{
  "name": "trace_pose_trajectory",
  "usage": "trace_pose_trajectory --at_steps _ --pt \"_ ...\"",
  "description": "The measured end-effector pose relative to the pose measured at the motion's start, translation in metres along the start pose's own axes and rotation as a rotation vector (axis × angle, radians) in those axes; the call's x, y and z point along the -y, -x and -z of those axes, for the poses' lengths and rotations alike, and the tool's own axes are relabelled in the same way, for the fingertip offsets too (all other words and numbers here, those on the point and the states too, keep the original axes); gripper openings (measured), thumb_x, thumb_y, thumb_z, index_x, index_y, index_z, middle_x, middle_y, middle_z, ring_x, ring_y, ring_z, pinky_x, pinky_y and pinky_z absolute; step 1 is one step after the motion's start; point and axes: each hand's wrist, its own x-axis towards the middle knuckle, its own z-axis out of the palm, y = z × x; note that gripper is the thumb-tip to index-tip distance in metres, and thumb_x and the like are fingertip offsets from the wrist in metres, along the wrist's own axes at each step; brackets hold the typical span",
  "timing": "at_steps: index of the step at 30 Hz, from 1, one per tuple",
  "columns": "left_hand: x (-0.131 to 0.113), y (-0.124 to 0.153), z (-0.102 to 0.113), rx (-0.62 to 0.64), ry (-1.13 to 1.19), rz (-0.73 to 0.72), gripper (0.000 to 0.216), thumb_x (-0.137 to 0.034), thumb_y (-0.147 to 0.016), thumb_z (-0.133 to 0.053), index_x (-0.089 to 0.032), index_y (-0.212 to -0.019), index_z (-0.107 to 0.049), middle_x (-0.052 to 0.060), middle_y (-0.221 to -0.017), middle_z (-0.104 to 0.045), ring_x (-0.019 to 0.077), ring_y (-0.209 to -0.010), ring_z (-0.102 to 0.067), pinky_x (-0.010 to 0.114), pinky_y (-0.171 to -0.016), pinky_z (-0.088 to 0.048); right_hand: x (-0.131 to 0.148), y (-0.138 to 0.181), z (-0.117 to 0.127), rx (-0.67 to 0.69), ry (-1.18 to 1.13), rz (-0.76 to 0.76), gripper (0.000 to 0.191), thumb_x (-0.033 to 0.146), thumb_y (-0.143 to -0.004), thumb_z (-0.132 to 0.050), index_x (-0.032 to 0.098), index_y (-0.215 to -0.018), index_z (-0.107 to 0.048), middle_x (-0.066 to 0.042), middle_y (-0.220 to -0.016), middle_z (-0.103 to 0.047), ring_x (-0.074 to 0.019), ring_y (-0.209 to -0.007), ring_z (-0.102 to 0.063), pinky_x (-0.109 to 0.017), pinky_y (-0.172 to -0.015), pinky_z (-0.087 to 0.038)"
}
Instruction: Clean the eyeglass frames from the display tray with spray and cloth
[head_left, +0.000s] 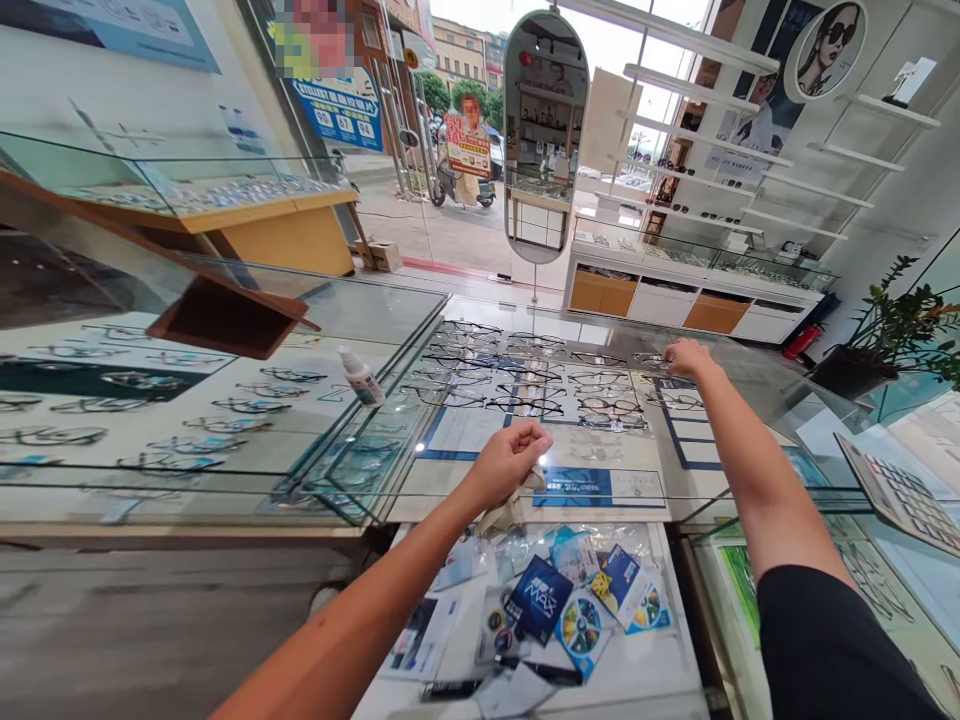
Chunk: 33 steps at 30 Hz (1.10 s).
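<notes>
My left hand (pixel 508 462) is closed in front of the display, with a beige cloth (pixel 504 515) hanging from its fingers. Farther off to the right, the fingers of my right hand (pixel 686 358) are pinched at the end of a pair of eyeglasses (pixel 649 358) in the back row. Rows of eyeglasses (pixel 525 406) with thin dark frames stand between the two hands on the glass display case (pixel 600 482). Just right of my left hand lies a blue and white printed card (pixel 576 486).
Below my left hand an open drawer (pixel 679 640) holds leaflets, packets and a dark pen. A white spray bottle (pixel 361 378) stands on the left case. To the right lies a calculator (pixel 904 490). Behind the counter stands an oval mirror (pixel 546 140).
</notes>
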Motion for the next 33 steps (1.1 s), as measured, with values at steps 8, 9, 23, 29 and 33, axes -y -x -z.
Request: trace_pose_trajectory --at_steps 8,9,23,29,33 --pt "0.000 0.001 -0.001 0.006 0.008 -0.014 0.044 -0.061 -0.079 -0.067 -0.018 -0.078 -0.058 -0.005 -0.063 -0.048 0.0102 -0.057 -0.039 0.024 -0.055 -0.029 0.005 -0.013 0.005 -0.044 -0.007 -0.012 0.040 0.020 -0.094 -0.058 0.028 -0.129 -0.075 -0.014 -0.141 -0.062 -0.0320 -0.129 -0.054 -0.044 -0.106 -0.042" --pt "0.000 0.001 -0.001 0.009 0.008 -0.018 0.043 -0.060 -0.079 -0.067 -0.018 -0.078 -0.058 -0.005 -0.063 -0.048 0.0103 -0.057 -0.039 0.025 -0.055 -0.029 0.006 -0.015 0.005 -0.053 -0.008 -0.016 0.042 0.020 -0.094 -0.057 0.028 -0.132 -0.073 -0.015 -0.142 -0.062 -0.0319 -0.131 -0.053 -0.045 -0.106 -0.042" --pt "0.012 -0.008 -0.005 0.005 0.019 -0.043 0.044 -0.060 -0.079 -0.068 -0.017 -0.078 -0.058 -0.005 -0.062 -0.047 0.0103 -0.059 -0.040 0.025 -0.057 -0.030 0.026 -0.020 -0.001 -0.140 -0.116 -0.141 0.034 0.007 -0.088 -0.060 0.025 -0.106 -0.083 -0.012 -0.114 -0.081 -0.0275 -0.118 -0.069 -0.045 -0.108 -0.037" --pt "0.025 -0.022 -0.006 0.013 0.039 -0.081 0.048 -0.064 -0.077 -0.069 -0.018 -0.076 -0.057 -0.006 -0.061 -0.047 0.0103 -0.057 -0.040 0.024 -0.056 -0.028 0.029 0.000 0.032 -0.318 -0.287 -0.175 0.033 0.016 -0.092 -0.055 0.021 -0.114 -0.079 -0.015 -0.114 -0.081 -0.0289 -0.113 -0.072 -0.038 -0.094 -0.049" --pt "0.026 -0.028 -0.009 -0.005 0.054 -0.092 0.050 -0.066 -0.074 -0.072 -0.018 -0.074 -0.056 -0.007 -0.060 -0.044 0.0094 -0.055 -0.036 0.025 -0.054 -0.025 0.039 0.026 0.059 -0.409 -0.434 -0.074 0.036 0.018 -0.094 -0.049 0.020 -0.120 -0.074 -0.010 -0.103 -0.083 -0.0253 -0.107 -0.074 -0.032 -0.083 -0.052"
